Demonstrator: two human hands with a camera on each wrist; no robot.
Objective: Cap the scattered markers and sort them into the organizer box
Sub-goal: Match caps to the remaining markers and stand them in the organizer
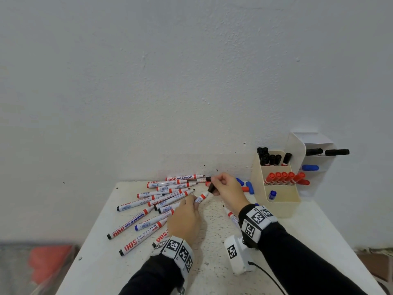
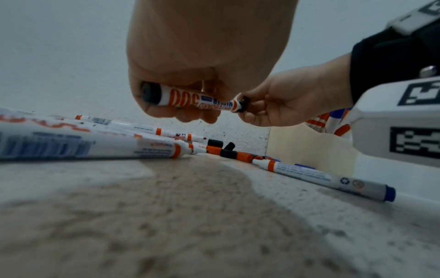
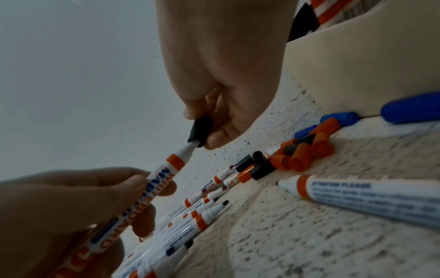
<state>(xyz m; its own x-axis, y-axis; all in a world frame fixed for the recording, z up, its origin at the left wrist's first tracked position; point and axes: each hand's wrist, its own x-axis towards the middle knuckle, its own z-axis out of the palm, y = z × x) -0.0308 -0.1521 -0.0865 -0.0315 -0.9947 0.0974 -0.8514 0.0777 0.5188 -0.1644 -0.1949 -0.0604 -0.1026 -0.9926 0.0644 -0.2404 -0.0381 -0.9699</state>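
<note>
My left hand (image 1: 187, 211) grips a white whiteboard marker (image 1: 202, 196) with a black end plug (image 2: 150, 92), held just above the table. My right hand (image 1: 225, 186) pinches a black cap (image 1: 211, 189) that sits over the marker's tip (image 3: 190, 148); in the right wrist view the cap (image 3: 200, 129) covers only the nib, with the white neck still showing. Several uncapped markers (image 1: 161, 201) lie fanned across the table on the left. Loose red, black and blue caps (image 3: 302, 150) lie piled by the wall. The cream organizer box (image 1: 282, 201) stands at the right.
The organizer's back compartment holds black-capped markers (image 1: 268, 158), the middle one red-capped markers (image 1: 282, 177), the front one a blue marker (image 1: 272, 194). One uncapped marker (image 1: 230, 215) lies under my right wrist. A white tagged device (image 1: 236, 254) with a cable sits near the table's front.
</note>
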